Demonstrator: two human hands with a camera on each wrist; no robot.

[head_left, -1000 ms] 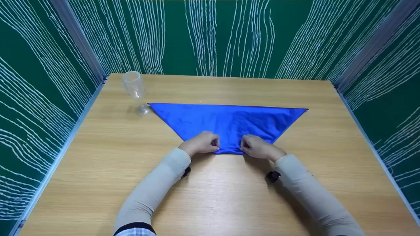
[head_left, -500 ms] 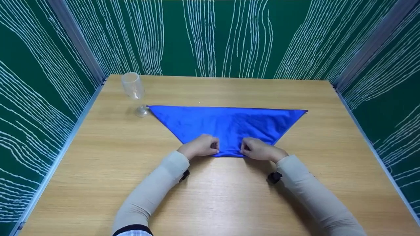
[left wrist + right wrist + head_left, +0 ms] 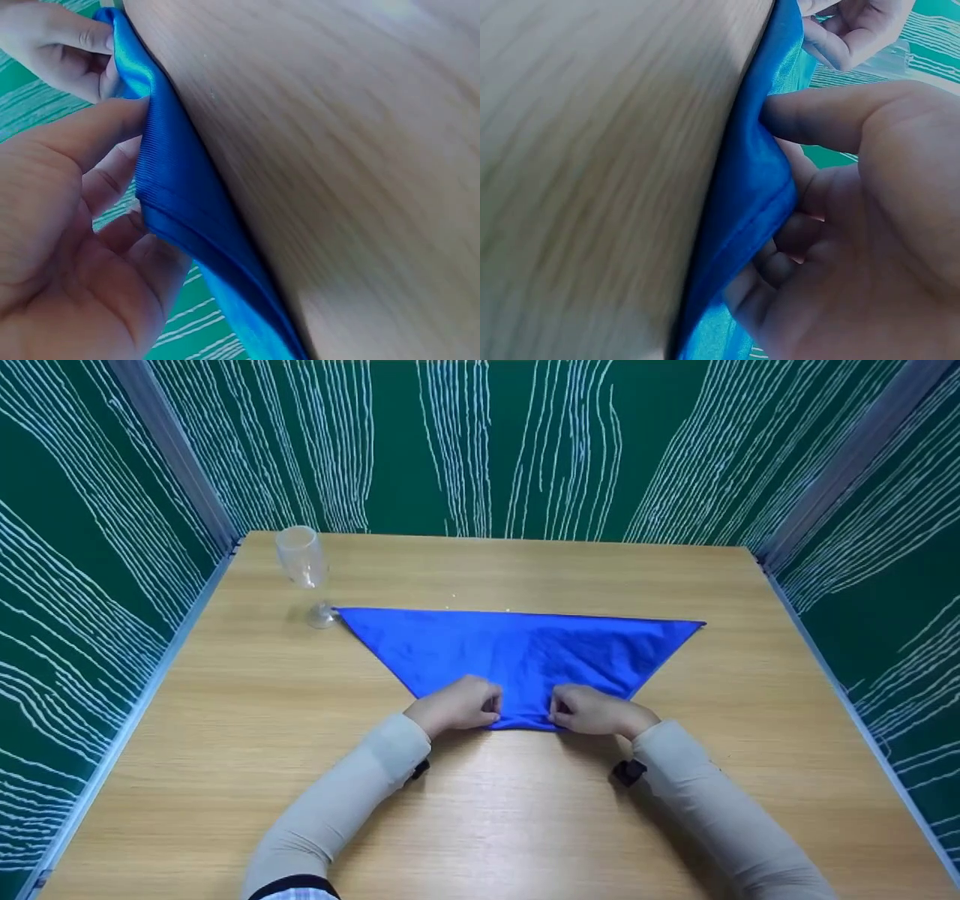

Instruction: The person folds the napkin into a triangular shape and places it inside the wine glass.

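Observation:
A shiny blue cloth [image 3: 480,649] lies flat on the table, its long straight edge at the far side and two pointed corners left and right. Its short near edge is folded over in a narrow strip. My left hand [image 3: 459,705] pinches that edge at its left part; in the left wrist view the thumb [image 3: 112,124] presses on the blue fabric [image 3: 180,180]. At the right part of the same edge my right hand [image 3: 592,710] pinches the fold. The right wrist view shows the right thumb [image 3: 817,120] against the fabric [image 3: 746,195], with fingers behind it.
A clear stemmed glass [image 3: 302,559] stands upright at the back left, its foot close to the cloth's left corner. The wooden table [image 3: 495,817] is bounded at the back and sides by green panels [image 3: 409,450] with white lines.
Both hands have drawn the cloth a little toward the person, keeping their pinch on its near edge. The glass stays in place, and the head view has shifted slightly.

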